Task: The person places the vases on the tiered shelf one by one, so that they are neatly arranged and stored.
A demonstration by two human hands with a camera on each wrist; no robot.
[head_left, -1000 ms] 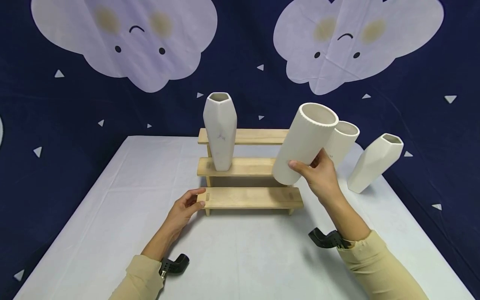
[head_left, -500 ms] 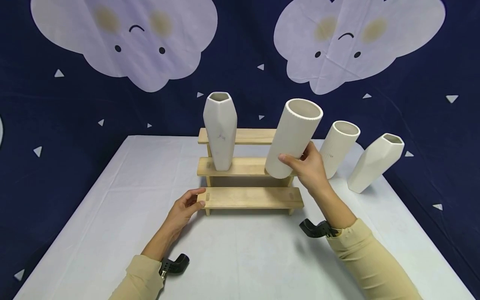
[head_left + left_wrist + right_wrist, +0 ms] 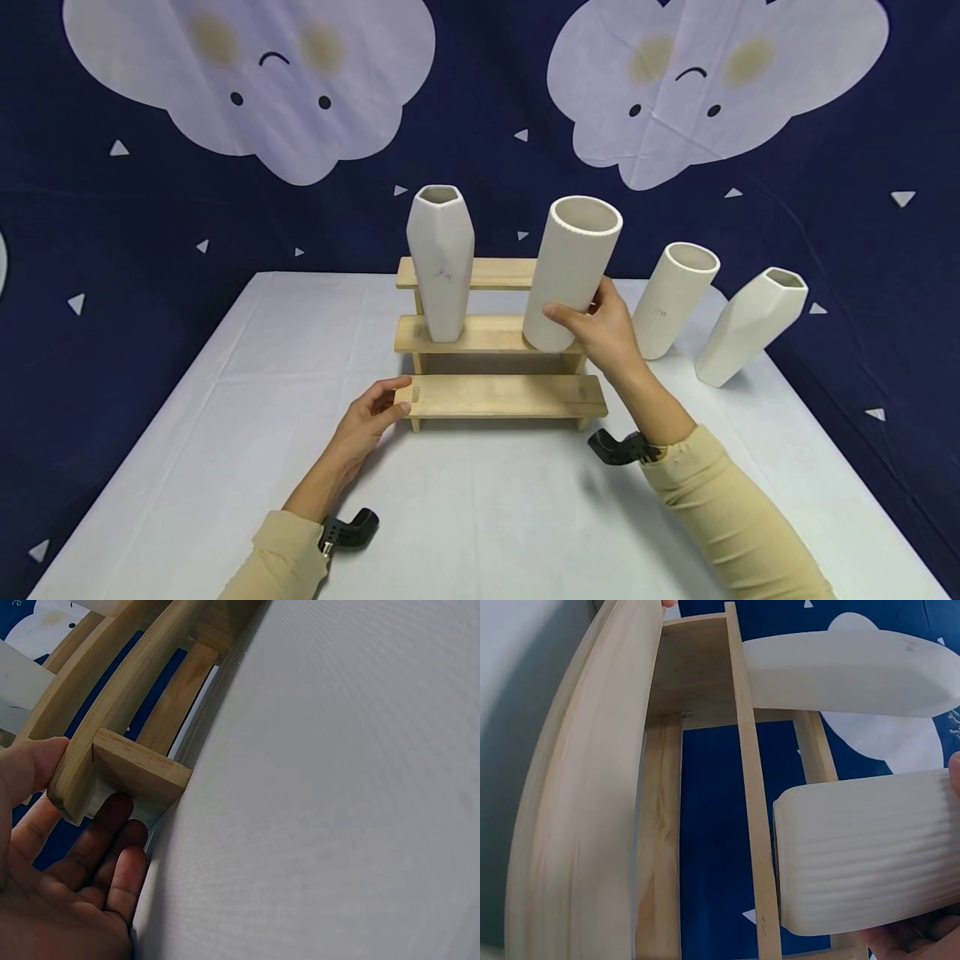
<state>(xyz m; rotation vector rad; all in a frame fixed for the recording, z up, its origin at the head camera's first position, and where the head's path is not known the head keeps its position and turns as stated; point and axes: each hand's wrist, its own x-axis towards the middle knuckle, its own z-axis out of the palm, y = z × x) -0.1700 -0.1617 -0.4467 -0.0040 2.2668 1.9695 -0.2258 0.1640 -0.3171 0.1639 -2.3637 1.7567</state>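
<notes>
In the head view a three-tier wooden display stand (image 3: 502, 396) stands on the white table. My left hand (image 3: 367, 422) pinches the left end of its lowest board. In the left wrist view the thumb (image 3: 36, 766) lies on that board, with the fingers at its underside and end. A tall white cylindrical vase (image 3: 572, 271) is gripped by my right hand (image 3: 603, 332), thumb in front. It leans slightly right, its base at the right part of the middle tier. In the right wrist view the ribbed vase (image 3: 870, 859) has its bottom right beside the board's edge.
A white faceted vase (image 3: 441, 262) stands on the middle tier's left part. To the stand's right, a shorter ribbed vase (image 3: 675, 300) and another faceted vase (image 3: 750, 325) stand on the table (image 3: 480, 508). A dark blue cloth with clouds (image 3: 480, 100) hangs behind.
My right hand has carried the cylindrical vase leftward onto the middle tier's right part, tilting it more upright. The shorter ribbed vase is now uncovered. My left hand has stayed on the stand.
</notes>
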